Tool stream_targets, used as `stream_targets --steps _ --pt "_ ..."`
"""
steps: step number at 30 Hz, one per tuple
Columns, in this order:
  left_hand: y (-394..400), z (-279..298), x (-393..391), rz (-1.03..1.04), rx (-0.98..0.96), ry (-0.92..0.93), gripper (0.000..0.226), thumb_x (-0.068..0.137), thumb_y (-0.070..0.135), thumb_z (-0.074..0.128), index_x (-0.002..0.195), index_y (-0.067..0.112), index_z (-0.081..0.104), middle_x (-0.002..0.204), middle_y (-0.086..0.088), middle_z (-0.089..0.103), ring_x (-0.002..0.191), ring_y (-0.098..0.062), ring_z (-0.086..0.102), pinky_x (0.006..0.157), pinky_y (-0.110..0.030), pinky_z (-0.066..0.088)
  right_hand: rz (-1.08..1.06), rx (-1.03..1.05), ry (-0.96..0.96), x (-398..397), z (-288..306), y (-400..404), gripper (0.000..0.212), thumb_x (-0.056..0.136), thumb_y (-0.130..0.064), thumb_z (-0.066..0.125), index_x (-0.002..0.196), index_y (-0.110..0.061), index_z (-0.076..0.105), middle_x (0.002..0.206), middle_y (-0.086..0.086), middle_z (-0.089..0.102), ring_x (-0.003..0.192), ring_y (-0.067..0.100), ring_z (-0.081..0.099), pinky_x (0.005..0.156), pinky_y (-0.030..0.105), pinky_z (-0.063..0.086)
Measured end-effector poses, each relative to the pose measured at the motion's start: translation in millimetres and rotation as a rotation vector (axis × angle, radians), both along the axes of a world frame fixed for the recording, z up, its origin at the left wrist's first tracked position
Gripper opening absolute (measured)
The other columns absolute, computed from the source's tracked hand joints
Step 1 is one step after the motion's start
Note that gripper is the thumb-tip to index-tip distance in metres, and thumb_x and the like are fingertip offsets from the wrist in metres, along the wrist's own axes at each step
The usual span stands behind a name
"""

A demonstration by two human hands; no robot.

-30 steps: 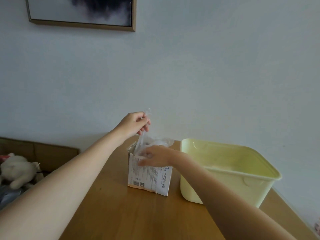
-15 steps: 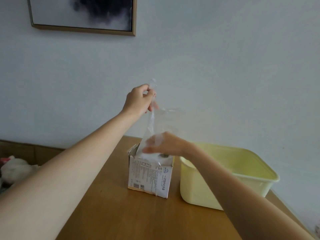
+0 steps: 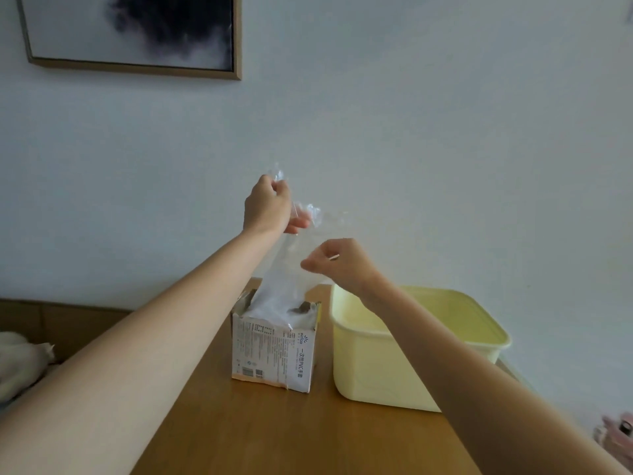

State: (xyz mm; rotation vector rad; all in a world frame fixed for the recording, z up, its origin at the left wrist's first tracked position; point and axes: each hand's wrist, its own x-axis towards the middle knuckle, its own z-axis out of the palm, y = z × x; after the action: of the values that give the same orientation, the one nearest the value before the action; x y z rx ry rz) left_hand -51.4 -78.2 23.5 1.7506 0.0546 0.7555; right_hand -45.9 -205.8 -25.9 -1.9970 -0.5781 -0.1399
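A white cardboard box (image 3: pixel 274 351) of disposable gloves stands on the wooden table (image 3: pixel 274 433), its torn top open. A clear plastic glove (image 3: pixel 284 275) stretches upward out of the box. My left hand (image 3: pixel 269 207) pinches the glove's top end well above the box. My right hand (image 3: pixel 337 264) is raised to the right of the glove, its fingers curled and pinching the glove's lower edge.
A pale yellow plastic tub (image 3: pixel 376 365) stands right of the box, touching or nearly touching it. A framed picture (image 3: pixel 137 32) hangs on the wall at upper left. A white soft toy (image 3: pixel 20 361) lies beyond the table's left edge.
My left hand has pulled the glove upward, out of the box. My right hand left the box top and rose to the glove's side.
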Motion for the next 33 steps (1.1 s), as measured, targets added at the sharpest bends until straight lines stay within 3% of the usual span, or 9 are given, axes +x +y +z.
stream_targets --steps 4,7,11,15,18,20,26,30,33 --pt "-0.1 4.4 -7.5 -0.129 0.190 0.097 0.032 0.097 0.042 0.041 0.111 0.014 0.038 0.090 -0.007 0.065 0.049 -0.012 0.063 0.042 -0.016 0.047 -0.039 0.338 0.089 5.8 11.0 -6.8 0.018 0.085 -0.006 0.063 0.069 -0.013 0.058 0.067 0.002 0.056 0.064 0.013 0.051 0.063 0.022 0.043" --pt "-3.5 -3.5 -13.4 -0.331 0.268 0.227 0.047 0.086 0.046 0.061 0.116 0.016 0.040 0.089 0.003 0.065 0.056 -0.008 0.065 0.048 -0.017 0.047 -0.079 0.372 0.168 3.7 19.7 -16.1 0.011 0.088 -0.011 0.062 0.077 -0.009 0.059 0.069 0.005 0.059 0.061 0.016 0.055 0.058 0.023 0.045" --pt "-10.9 -17.8 -3.0 -0.295 0.264 0.255 0.022 0.090 0.026 0.063 0.096 0.005 0.060 0.079 0.000 0.065 0.048 -0.001 0.059 0.043 -0.013 0.044 -0.145 0.422 0.189 6.6 19.3 -27.7 0.014 0.091 -0.005 0.054 0.078 -0.006 0.054 0.068 0.008 0.058 0.054 0.014 0.059 0.053 0.022 0.051" --pt "-29.5 -28.3 0.9 -0.319 0.220 0.246 0.017 0.096 0.030 0.051 0.095 0.013 0.055 0.098 0.010 0.059 0.056 -0.009 0.068 0.042 -0.015 0.045 -0.365 0.021 -0.154 14.6 14.1 -39.2 0.012 0.098 -0.016 0.042 0.097 -0.007 0.050 0.067 0.011 0.064 0.051 0.024 0.060 0.056 0.036 0.053" --pt "-43.6 -33.4 0.3 -0.435 0.042 0.299 0.015 0.098 0.030 0.047 0.099 0.015 0.048 0.080 0.007 0.067 0.047 -0.005 0.063 0.039 -0.014 0.042 -0.525 -0.309 -0.429 16.5 8.4 -50.9 0.023 0.101 -0.025 0.035 0.104 -0.005 0.045 0.076 0.013 0.060 0.065 0.035 0.060 0.059 0.040 0.050" --pt "-50.8 -39.2 3.1 -0.412 0.086 0.334 0.019 0.098 0.029 0.047 0.101 0.010 0.047 0.066 -0.001 0.066 0.041 -0.005 0.056 0.037 -0.016 0.039 -0.613 -0.409 -0.482 18.8 4.9 -67.6 0.024 0.102 -0.025 0.031 0.108 -0.005 0.042 0.077 0.012 0.052 0.073 0.037 0.057 0.058 0.035 0.039" --pt "-37.9 -59.2 22.0 0.069 0.987 0.309 0.021 0.097 0.027 0.043 0.091 0.009 0.051 0.072 -0.004 0.064 0.064 -0.018 0.060 0.063 -0.030 0.045 -0.788 -0.610 -0.193 32.1 -27.0 -120.2 0.021 0.098 -0.006 0.033 0.115 -0.001 0.045 0.110 0.022 0.060 0.100 0.039 0.058 0.069 0.036 0.039" --pt "-36.8 -49.1 28.8 0.290 1.071 0.291 0.022 0.098 0.024 0.035 0.107 0.006 0.045 0.094 -0.011 0.062 0.079 -0.030 0.057 0.063 -0.033 0.041 -0.808 -0.725 -0.005 36.9 -43.9 -137.7 0.030 0.091 0.004 0.035 0.119 0.001 0.047 0.117 0.019 0.058 0.108 0.035 0.057 0.086 0.037 0.046" --pt "-64.1 -41.9 28.8 0.151 1.022 0.121 0.027 0.096 0.026 0.044 0.119 0.011 0.044 0.114 -0.011 0.058 0.096 -0.033 0.059 0.075 -0.036 0.045 -0.781 -0.831 0.020 40.3 -44.8 -138.8 0.030 0.089 0.006 0.039 0.118 0.001 0.047 0.115 0.016 0.059 0.107 0.032 0.058 0.085 0.034 0.046"
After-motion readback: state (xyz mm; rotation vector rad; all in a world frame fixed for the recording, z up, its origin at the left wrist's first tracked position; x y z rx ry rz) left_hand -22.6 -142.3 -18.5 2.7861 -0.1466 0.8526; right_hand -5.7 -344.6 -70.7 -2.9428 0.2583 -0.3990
